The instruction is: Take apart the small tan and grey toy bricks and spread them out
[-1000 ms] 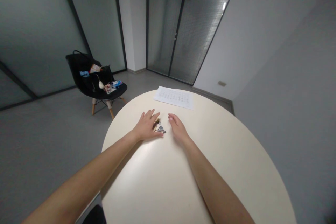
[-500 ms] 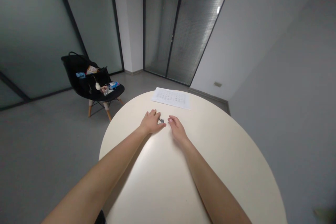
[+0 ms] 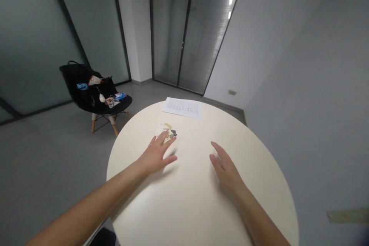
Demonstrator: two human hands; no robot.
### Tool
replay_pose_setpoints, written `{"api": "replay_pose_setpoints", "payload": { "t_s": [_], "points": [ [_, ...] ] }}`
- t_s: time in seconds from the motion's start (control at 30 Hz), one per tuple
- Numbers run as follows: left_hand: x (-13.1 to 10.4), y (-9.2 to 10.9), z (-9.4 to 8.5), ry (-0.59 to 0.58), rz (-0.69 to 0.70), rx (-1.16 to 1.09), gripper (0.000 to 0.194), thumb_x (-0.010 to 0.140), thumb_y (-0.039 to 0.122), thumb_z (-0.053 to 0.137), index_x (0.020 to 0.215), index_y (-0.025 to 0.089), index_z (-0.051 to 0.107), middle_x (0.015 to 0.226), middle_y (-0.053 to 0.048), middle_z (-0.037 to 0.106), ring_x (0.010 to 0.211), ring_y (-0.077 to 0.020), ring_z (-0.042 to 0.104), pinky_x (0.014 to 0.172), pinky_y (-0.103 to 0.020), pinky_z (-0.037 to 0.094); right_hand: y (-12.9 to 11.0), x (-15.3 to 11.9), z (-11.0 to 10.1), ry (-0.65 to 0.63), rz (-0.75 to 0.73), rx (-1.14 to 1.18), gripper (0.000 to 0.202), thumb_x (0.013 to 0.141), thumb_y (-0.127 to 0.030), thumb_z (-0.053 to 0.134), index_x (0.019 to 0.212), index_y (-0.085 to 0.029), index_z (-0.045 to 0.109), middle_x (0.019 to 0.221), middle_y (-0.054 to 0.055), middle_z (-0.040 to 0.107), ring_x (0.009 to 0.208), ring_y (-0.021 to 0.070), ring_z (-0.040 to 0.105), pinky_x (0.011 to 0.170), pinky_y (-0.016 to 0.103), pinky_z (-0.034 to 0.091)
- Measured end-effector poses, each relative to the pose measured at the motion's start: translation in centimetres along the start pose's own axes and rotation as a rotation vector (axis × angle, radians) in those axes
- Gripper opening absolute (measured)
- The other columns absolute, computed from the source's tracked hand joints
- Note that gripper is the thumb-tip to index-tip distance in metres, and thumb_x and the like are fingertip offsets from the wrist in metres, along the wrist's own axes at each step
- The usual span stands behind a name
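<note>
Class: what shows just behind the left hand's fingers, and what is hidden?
Between and just past the fingers of the left hand, small grey and yellowish pieces show on the table. Whatever the hand covers, perhaps more pieces, cannot be seen.

A round, cream-white table (image 3: 198, 184) carries a small cluster of yellowish, white and grey pieces (image 3: 173, 133) at the fingers of the left hand (image 3: 155, 156), which partly hide it. Beyond that hand, near the far edge, lies a white printed sheet (image 3: 182, 108).
</note>
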State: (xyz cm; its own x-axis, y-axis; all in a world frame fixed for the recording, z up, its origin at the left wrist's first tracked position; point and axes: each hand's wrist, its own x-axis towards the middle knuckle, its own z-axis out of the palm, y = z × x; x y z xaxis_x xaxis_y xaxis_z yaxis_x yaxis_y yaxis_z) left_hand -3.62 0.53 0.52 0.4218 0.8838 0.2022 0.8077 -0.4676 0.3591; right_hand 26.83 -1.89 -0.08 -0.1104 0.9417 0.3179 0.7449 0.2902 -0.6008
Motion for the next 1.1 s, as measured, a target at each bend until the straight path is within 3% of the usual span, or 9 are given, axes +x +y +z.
{"api": "replay_pose_setpoints", "payload": {
  "t_s": [0.2, 0.43, 0.6, 0.93, 1.1],
  "points": [
    [-4.3, 2.0, 1.4, -0.057, -0.033, 0.059, 0.068, 0.086, 0.065, 0.043, 0.146, 0.036, 0.031, 0.157, -0.01, 0.017, 0.143, -0.0388, 0.013, 0.111, -0.062, 0.011, 1.2, -5.4, -2.2, 0.009, 0.031, -0.413, 0.058, 0.091, -0.053, 0.037, 0.146, -0.035, 0.033, 0.156, 0.006, 0.024, 0.142, 0.0337, 0.02, 0.109, 0.062, 0.024],
    [-5.6, 2.7, 2.0, -0.177, 0.015, 0.117, 0.079, 0.079, 0.076, 0.04, 0.147, 0.039, 0.027, 0.157, -0.007, 0.013, 0.143, -0.0391, 0.007, 0.111, -0.063, 0.007, 2.3, -8.7, -1.3, -0.109, 0.042, -0.591, 0.066, 0.086, -0.061, 0.043, 0.147, -0.041, 0.027, 0.157, 0.004, 0.02, 0.142, 0.0383, 0.017, 0.106, 0.068, 0.02],
    [-5.6, 2.6, 2.3, -0.218, 0.039, 0.127, 0.079, 0.08, 0.077, 0.036, 0.148, 0.037, 0.024, 0.156, -0.007, 0.016, 0.143, -0.0384, 0.008, 0.111, -0.062, 0.007, 2.3, -9.2, -0.8, -0.217, 0.01, -0.566, 0.06, 0.087, -0.061, 0.041, 0.144, -0.044, 0.031, 0.154, 0.002, 0.029, 0.142, 0.0352, 0.02, 0.109, 0.067, 0.016],
    [-5.7, 2.9, 2.0, -0.232, 0.032, 0.14, 0.078, 0.082, 0.076, 0.033, 0.148, 0.036, 0.023, 0.157, -0.006, 0.015, 0.143, -0.0384, 0.007, 0.112, -0.061, 0.006, 1.0, -8.8, -1.4, -0.321, 0.07, -0.629, 0.064, 0.089, -0.067, 0.029, 0.146, -0.04, 0.027, 0.156, 0.003, 0.022, 0.143, 0.0345, 0.013, 0.11, 0.065, 0.01],
    [-5.7, 2.9, 2.0, -0.226, 0.026, 0.126, 0.078, 0.082, 0.077, 0.034, 0.148, 0.037, 0.024, 0.156, -0.006, 0.017, 0.144, -0.038, 0.007, 0.112, -0.061, 0.006, 1.0, -8.8, -1.4, -0.311, 0.065, -0.625, 0.063, 0.089, -0.067, 0.03, 0.146, -0.04, 0.029, 0.155, 0.004, 0.024, 0.143, 0.0343, 0.015, 0.11, 0.065, 0.01]
  ]
}}
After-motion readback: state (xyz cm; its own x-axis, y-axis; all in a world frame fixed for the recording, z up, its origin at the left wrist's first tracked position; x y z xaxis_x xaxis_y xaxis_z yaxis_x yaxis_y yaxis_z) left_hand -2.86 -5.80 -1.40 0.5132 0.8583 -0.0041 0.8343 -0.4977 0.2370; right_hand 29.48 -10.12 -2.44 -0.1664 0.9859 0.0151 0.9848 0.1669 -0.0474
